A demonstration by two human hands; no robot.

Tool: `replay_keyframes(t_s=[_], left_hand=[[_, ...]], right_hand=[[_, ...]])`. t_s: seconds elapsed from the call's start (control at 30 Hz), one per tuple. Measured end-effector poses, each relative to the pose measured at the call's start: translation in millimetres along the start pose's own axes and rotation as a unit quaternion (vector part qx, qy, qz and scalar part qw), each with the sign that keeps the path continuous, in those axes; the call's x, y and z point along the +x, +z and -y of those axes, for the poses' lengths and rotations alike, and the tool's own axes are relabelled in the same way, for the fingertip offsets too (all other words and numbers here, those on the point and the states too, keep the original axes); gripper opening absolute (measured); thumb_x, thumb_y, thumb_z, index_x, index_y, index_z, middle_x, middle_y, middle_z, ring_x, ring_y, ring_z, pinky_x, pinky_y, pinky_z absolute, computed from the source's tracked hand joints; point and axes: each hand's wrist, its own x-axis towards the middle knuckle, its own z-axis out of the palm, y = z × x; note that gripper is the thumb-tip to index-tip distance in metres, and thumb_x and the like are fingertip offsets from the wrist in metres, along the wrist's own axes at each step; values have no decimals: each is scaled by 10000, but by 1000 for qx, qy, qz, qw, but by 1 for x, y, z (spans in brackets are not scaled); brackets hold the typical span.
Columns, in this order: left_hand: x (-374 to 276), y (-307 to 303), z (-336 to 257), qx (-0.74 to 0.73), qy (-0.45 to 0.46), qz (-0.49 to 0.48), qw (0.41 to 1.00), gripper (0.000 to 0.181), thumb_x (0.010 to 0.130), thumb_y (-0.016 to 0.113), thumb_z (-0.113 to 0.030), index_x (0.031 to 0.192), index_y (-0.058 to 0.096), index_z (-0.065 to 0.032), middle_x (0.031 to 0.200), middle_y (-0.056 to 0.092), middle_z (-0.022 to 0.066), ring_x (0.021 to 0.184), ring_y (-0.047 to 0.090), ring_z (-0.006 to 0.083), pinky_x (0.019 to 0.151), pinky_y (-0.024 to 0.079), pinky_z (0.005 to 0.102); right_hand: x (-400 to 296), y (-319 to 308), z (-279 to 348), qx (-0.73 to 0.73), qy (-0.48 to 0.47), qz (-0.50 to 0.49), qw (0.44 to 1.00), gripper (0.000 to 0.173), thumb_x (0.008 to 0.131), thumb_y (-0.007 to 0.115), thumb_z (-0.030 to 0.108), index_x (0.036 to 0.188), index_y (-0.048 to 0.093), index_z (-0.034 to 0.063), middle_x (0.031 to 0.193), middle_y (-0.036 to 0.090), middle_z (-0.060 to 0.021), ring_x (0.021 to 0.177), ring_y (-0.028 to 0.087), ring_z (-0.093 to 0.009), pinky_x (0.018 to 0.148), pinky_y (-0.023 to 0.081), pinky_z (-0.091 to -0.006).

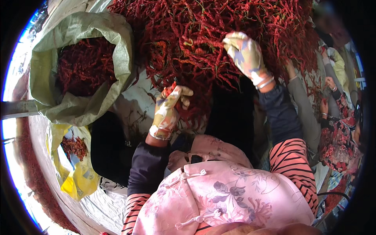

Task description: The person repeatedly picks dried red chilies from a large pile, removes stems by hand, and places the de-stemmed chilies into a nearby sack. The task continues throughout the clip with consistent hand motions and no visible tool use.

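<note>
A large heap of dried red chili peppers (182, 26) lies before me. My left hand (167, 113), in a camouflage-patterned glove, is closed around a few red chili peppers (169, 89) that poke out by the thumb. It hovers at the heap's near edge. Over the heap, farther forward and right, my right hand (247, 57) wears a matching glove. Its fingertips pinch what looks like the end of a single chili pepper (210, 42); the curled fingers partly hide the grip.
A pale green woven sack (124, 50) with chilies inside stands at the left. Below it sits a yellow plastic bag (77, 183) holding smaller reddish pieces. Along the right, other people's arms (302, 97) reach toward the heap. Loose stems (138, 117) lie on the pale sheet.
</note>
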Motion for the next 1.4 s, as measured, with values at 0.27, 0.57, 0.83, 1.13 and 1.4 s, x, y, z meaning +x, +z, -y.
replay_keyframes(t_s=[0.27, 0.57, 0.83, 1.13, 1.4], left_hand=[[25, 45, 10, -64, -19, 47, 997, 180, 866, 665, -68, 1030, 669, 5, 868, 685, 60, 623, 564, 95, 559, 431, 222], [24, 38, 35, -12, 24, 31, 999, 61, 863, 670, -14, 903, 669, 32, 844, 685, 82, 672, 629, 122, 580, 487, 239], [40, 26, 49, -49, 23, 46, 997, 92, 876, 653, -24, 942, 665, 39, 858, 682, 85, 713, 611, 115, 646, 487, 235], [33, 12, 38, -30, 19, 68, 997, 277, 958, 553, -237, 988, 648, 22, 837, 655, 68, 703, 569, 138, 666, 451, 274], [31, 3, 40, -78, -103, 80, 988, 298, 959, 565, -289, 817, 609, -30, 709, 592, 54, 576, 545, 158, 512, 423, 277]], right_hand=[[-80, 22, 54, 81, 65, 89, 991, 157, 788, 705, 59, 940, 704, 19, 876, 685, -155, 801, 671, -309, 696, 528, -350], [-95, 36, 59, 221, 257, 212, 917, 188, 767, 684, 102, 916, 682, -12, 780, 650, -224, 731, 645, -366, 649, 497, -383], [-95, 48, 60, 130, 259, 163, 943, 161, 775, 660, 100, 899, 682, -1, 712, 631, -205, 632, 612, -330, 605, 476, -375], [-101, 54, 61, 222, 181, 152, 946, 107, 821, 633, 116, 833, 635, 10, 647, 570, -172, 550, 545, -221, 546, 442, -354], [-75, 29, 83, 63, -22, 250, 966, 103, 771, 646, 131, 774, 618, 31, 689, 586, -157, 637, 596, -348, 550, 453, -406]])
